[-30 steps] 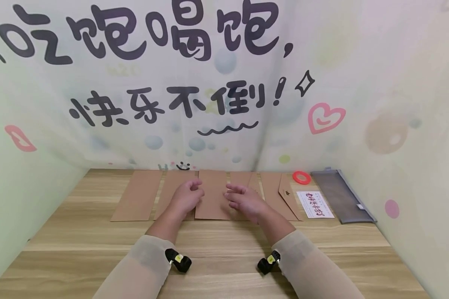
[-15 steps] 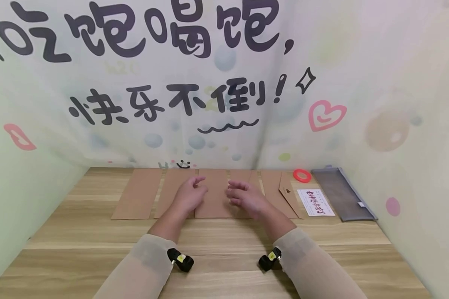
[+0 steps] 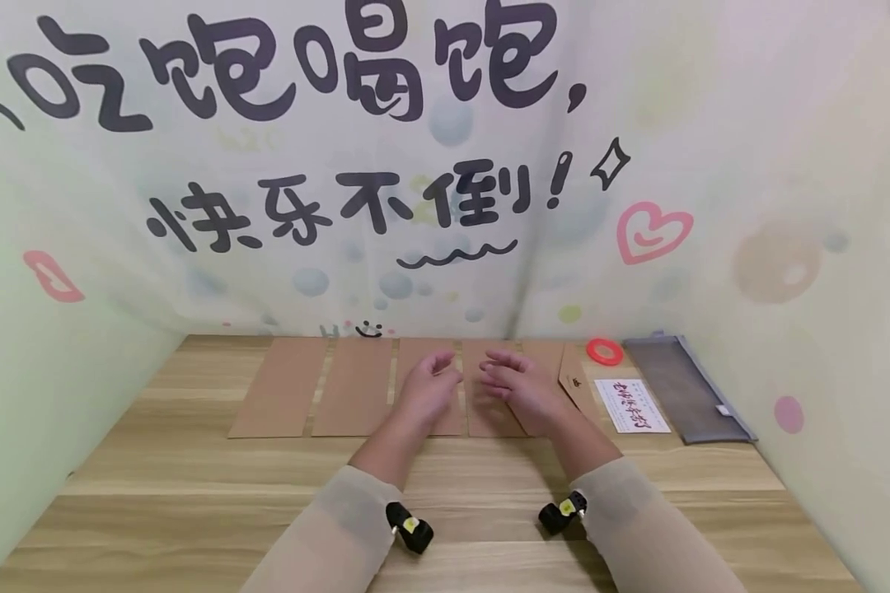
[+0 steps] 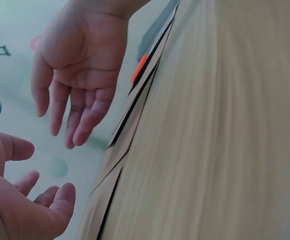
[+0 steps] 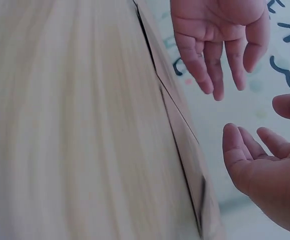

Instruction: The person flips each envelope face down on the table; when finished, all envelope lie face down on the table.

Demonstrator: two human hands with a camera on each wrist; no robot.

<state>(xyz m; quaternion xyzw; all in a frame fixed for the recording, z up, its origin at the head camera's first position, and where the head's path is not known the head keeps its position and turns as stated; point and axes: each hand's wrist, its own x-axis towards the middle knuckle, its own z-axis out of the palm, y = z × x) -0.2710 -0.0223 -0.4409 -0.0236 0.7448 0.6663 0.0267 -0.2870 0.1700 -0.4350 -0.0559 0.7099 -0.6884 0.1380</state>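
Several brown kraft envelopes lie side by side along the back of the table in the head view. My left hand [image 3: 426,391] is over the middle envelope [image 3: 415,354], fingers loosely bent and holding nothing. To its right, my right hand [image 3: 522,391] hangs over the fourth envelope [image 3: 480,420], partly covering the rightmost one [image 3: 545,356], which has a pointed flap with a small dark mark. Both wrist views show a gap between the palms, the left hand [image 4: 29,200] and right hand [image 5: 270,170] raised above the envelopes.
Right of the row are a red ring [image 3: 604,352], a white card [image 3: 632,405] with red lettering and a grey mesh zip pouch [image 3: 690,391]. Two more envelopes [image 3: 276,387] lie to the left. A printed curtain [image 3: 267,280] hangs behind the wooden table [image 3: 193,511].
Both hands have shifted right along the row, the left from between the second and third envelopes to over the third. The envelopes stay where they were; the head view has turned slightly.
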